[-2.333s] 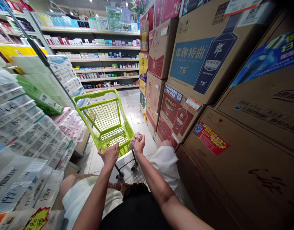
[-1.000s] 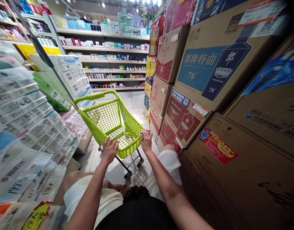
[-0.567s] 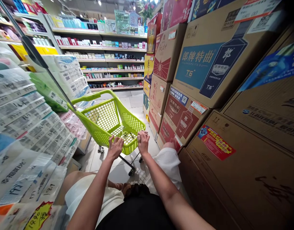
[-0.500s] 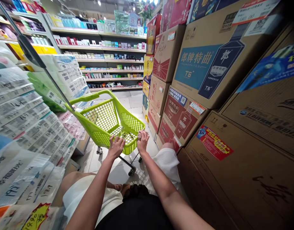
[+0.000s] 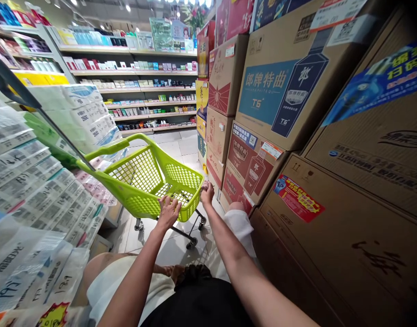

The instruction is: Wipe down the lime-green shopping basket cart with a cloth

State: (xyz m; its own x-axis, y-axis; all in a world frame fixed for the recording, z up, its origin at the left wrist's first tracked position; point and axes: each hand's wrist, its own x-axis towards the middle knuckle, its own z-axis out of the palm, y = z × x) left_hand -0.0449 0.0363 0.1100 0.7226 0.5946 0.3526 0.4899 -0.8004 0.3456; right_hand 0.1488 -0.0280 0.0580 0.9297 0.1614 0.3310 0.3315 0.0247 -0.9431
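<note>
A lime-green shopping cart (image 5: 130, 200) with perforated basket walls stands close in front of me, its handle bar toward the upper left. My left hand (image 5: 169, 211) has its fingers curled over the top rim of the basket's near side. At the basket's right-hand corner, my right hand (image 5: 207, 193) is closed round the rim; its fingertips are partly hidden. Nothing shows lying in the basket. A grey pole (image 5: 58, 125) with a dark upper part slants up from the handle end.
Stacked cartons (image 5: 262, 77) rise close on my right. Plastic-wrapped paper packs (image 5: 58, 190) are piled along the left. Shelves (image 5: 143, 88) of small boxed goods cross the back. The tiled floor (image 5: 184, 145) runs between them, under the cart's wheels (image 5: 191, 243).
The cart has turned a little, its handle end swinging left and its wheels shifting right. Both hands move slightly right with the rim, still gripping it. The surroundings shift left in view.
</note>
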